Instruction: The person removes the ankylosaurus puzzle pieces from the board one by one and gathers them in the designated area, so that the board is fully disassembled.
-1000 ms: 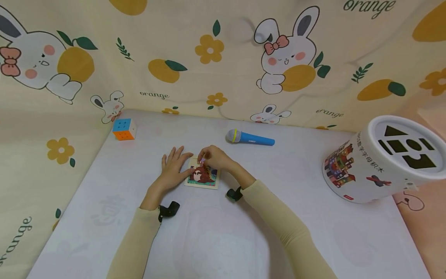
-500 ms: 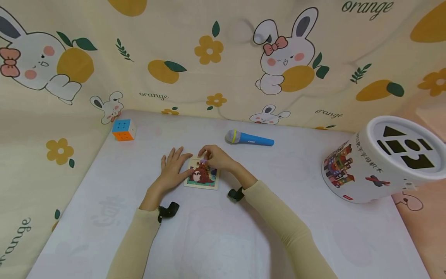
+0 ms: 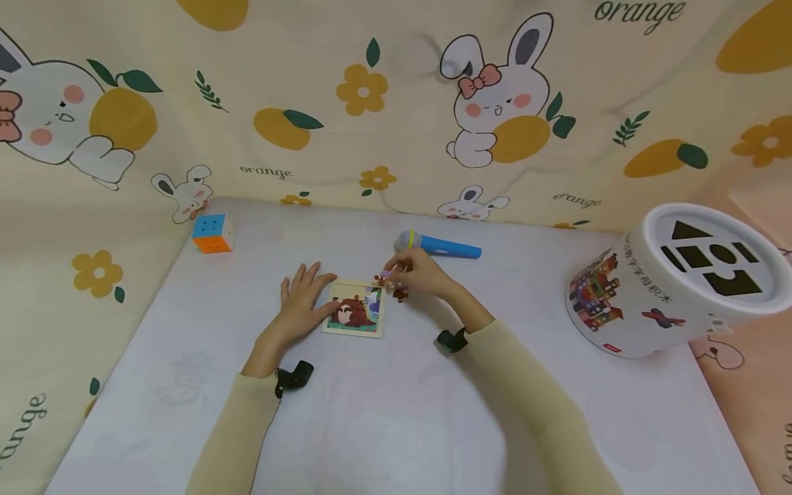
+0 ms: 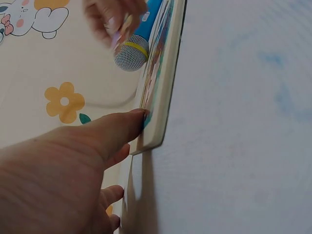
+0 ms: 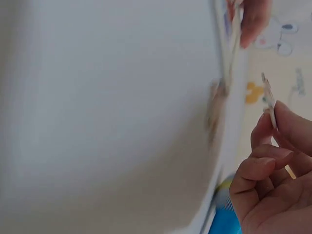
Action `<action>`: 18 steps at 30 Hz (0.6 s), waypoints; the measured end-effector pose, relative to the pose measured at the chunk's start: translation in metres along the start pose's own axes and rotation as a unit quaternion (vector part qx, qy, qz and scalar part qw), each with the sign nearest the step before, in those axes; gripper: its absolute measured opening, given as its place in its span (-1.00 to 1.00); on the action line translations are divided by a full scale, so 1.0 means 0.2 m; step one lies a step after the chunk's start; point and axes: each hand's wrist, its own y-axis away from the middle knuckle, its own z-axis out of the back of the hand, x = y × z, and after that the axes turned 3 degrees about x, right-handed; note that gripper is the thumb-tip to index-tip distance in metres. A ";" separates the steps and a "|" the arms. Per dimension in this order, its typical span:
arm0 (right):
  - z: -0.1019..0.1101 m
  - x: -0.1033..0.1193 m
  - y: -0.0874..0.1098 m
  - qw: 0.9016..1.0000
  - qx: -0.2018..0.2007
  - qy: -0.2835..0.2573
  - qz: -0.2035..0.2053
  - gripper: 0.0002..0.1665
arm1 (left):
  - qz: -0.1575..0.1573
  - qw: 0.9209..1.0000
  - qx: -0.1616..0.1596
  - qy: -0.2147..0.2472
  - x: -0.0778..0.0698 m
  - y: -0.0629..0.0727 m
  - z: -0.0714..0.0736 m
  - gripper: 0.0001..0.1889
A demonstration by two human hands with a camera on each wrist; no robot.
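A square wooden jigsaw puzzle (image 3: pixel 353 313) with a reddish-brown animal picture lies on the table. My left hand (image 3: pixel 300 309) spreads its fingers at the puzzle's left side. Its thumb (image 4: pixel 129 122) rests on the edge of the puzzle in the left wrist view. My right hand (image 3: pixel 427 275) is raised just past the puzzle's top right corner. Between thumb and forefinger it pinches a small puzzle piece (image 5: pixel 269 100), seen edge-on in the right wrist view. Another small brown piece (image 3: pixel 401 294) shows below that hand, beside the puzzle's right edge, blurred in the right wrist view.
A blue toy microphone (image 3: pixel 448 247) lies just behind my right hand. At the back left sits a puzzle cube (image 3: pixel 212 234). A big white bucket (image 3: pixel 625 295) with a shape-hole lid stands on the right. A printed cloth (image 3: pixel 408 124) hangs behind the table.
My right hand has moved right, from over the puzzle to beyond its corner, with a piece between its fingers. A brown piece now shows beside the puzzle. My left hand stays in place.
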 end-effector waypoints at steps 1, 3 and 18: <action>0.02 -0.02 0.02 1.000 -0.001 0.002 -0.004 -0.84 | 0.000 1.000 0.000 0.000 0.00 0.00 0.00 -0.40; 0.06 -0.06 0.06 1.000 -0.004 0.011 -0.010 -0.83 | 0.003 1.000 0.002 0.000 0.00 0.00 0.00 -0.39; 0.20 -0.20 0.26 0.998 -0.005 0.010 -0.055 -0.82 | 0.001 1.000 0.002 -0.001 -0.01 0.01 0.00 -0.39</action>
